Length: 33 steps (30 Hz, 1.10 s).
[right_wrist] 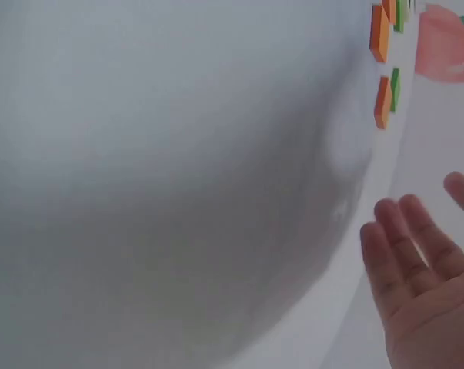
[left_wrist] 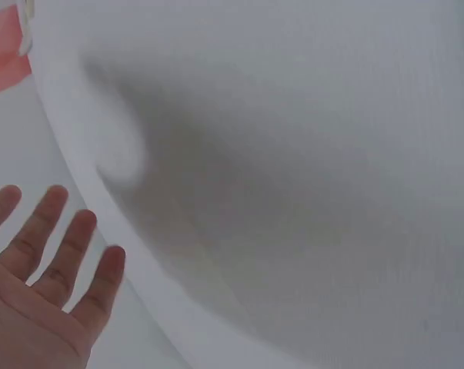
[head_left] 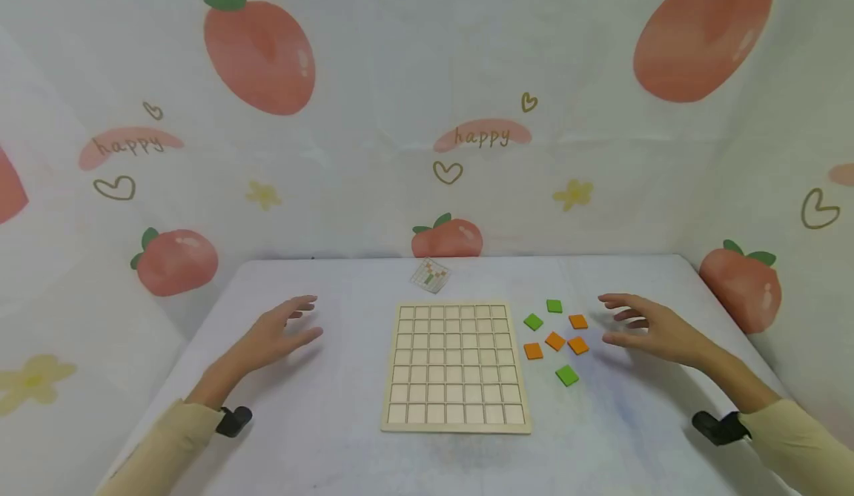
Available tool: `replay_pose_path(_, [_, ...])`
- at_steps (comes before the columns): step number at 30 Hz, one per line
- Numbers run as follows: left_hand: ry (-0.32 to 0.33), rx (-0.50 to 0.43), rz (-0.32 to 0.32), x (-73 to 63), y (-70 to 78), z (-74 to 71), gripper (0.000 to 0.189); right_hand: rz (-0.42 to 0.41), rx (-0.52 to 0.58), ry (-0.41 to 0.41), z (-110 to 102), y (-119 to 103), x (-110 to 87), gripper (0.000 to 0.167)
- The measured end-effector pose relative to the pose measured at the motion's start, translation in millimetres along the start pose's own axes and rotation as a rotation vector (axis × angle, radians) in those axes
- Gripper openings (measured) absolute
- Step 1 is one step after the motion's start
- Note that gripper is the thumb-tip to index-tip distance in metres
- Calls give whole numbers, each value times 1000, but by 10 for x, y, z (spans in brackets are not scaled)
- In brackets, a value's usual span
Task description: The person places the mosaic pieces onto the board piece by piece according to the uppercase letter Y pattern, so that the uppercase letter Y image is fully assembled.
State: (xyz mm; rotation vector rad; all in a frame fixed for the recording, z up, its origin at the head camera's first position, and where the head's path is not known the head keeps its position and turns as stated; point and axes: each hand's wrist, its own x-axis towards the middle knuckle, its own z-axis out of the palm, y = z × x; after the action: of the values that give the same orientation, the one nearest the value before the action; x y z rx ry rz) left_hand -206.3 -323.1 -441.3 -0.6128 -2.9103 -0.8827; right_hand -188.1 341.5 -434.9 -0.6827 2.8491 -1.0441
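Observation:
My left hand (head_left: 280, 334) hovers over the table's left side, fingers spread and holding nothing; the left wrist view shows the same hand (left_wrist: 51, 292) with its fingers apart. On the right, my other hand (head_left: 643, 327) is held above the cloth, also empty, near several loose square tiles. Among them are an orange tile (head_left: 578, 322) closest to its fingertips and a green tile (head_left: 567, 375) nearer the front. Between the hands lies a square wooden grid board (head_left: 455, 366) with bare cells. In the right wrist view the relaxed right hand (right_wrist: 428, 284) appears below orange tiles (right_wrist: 379, 33).
A small printed card (head_left: 431, 276) with a coloured grid pattern lies behind the board. White cloth covers the table (head_left: 320, 437). A peach-printed curtain (head_left: 373, 110) stands along the back and sides. A black band (head_left: 233, 422) circles each wrist.

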Motion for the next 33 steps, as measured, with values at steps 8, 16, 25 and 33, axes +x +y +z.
replay_pose_path(8, [-32,-241,20,37,227,180,65,-8,196,-23,83,31,-47,58])
replay_pose_path(16, [-94,-359,4,86,413,329,63,-47,286,-50,216,-9,-102,51])
replay_pose_path(25, [-135,-394,-6,168,546,445,64,-111,270,-55,382,-122,-133,48])
replay_pose_path(33, [-157,-356,23,239,624,560,65,-157,280,-34,505,-193,-146,51])
